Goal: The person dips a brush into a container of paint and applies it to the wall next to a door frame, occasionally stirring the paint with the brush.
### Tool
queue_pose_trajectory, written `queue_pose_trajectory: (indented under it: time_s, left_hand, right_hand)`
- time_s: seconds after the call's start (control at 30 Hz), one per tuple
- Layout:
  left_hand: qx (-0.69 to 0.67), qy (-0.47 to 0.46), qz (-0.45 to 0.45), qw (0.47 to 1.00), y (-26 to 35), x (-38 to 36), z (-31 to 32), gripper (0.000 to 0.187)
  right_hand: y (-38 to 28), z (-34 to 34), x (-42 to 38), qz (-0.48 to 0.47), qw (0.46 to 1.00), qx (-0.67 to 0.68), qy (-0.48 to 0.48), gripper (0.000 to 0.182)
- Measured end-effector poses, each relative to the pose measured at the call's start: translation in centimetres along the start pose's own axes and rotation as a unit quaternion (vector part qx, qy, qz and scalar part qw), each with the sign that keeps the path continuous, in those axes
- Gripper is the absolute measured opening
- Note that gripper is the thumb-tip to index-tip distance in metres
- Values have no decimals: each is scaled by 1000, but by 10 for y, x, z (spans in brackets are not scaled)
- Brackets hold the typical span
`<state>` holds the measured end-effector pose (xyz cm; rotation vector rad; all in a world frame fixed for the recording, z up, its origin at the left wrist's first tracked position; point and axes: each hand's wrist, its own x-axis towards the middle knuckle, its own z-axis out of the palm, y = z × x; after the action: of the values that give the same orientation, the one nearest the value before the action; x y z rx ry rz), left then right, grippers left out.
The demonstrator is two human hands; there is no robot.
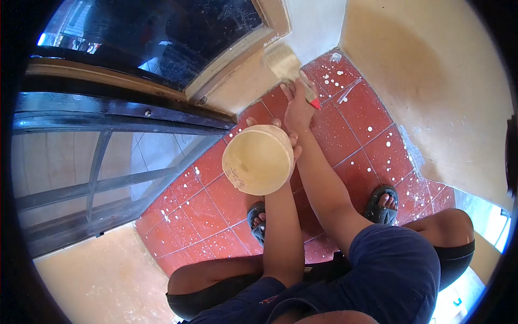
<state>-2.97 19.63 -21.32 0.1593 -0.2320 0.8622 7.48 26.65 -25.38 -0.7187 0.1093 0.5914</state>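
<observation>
Your left hand [286,141] is wrapped round the cream paint bucket [258,160], held over the red tiles [205,205]. Right hand [298,105] is clamped on the brush [286,66], bristles on the wall [243,86] under the window frame [226,65]. Looks mid-stroke; next you'd probably need a steady pull along that edge.
</observation>
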Motion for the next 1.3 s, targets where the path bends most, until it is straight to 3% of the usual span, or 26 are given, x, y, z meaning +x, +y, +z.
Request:
queue_pose_trajectory:
  time_s: [0.17, 0.27, 0.4, 0.6, 0.67, 0.77, 0.9, 1.07, 1.2, 1.3]
  left_hand:
    - [-14, -33, -2, 999, 1, 4, 5, 50]
    - [-1, -58, -4, 998, 3, 7, 8, 50]
    - [-31, -23, -9, 999, 3, 0, 11, 50]
    - [-24, -101, -5, 995, 5, 9, 11, 50]
    - [21, -66, 7, 998, 7, 6, 12, 49]
    - [-11, -61, -17, 998, 7, 2, 10, 49]
    - [-24, -60, -18, 998, 4, 2, 3, 49]
    - [-5, -63, -13, 998, 5, 7, 12, 48]
    - [-26, -57, -15, 998, 4, 2, 2, 49]
    - [-46, -107, -20, 993, 6, 5, 7, 49]
  right_hand:
    - [19, -11, 7, -6, 999, -23, -32, 25]
    - [18, -18, 4, 26, 998, -55, 3, 25]
    - [-1, -2, -6, -7, 1000, 5, -19, 25]
    - [23, -28, 7, 20, 998, -57, -13, 26]
    - [24, -27, 4, 43, 997, -66, 9, 26]
    - [7, -10, -3, 1, 999, 25, -30, 23]
    - [14, -9, 3, -4, 999, -21, -35, 23]
    - [18, -31, 2, 65, 997, -46, 15, 22]
    - [1, -3, -10, 14, 999, 4, -38, 24]
    - [15, -9, -7, 27, 998, -44, -43, 24]
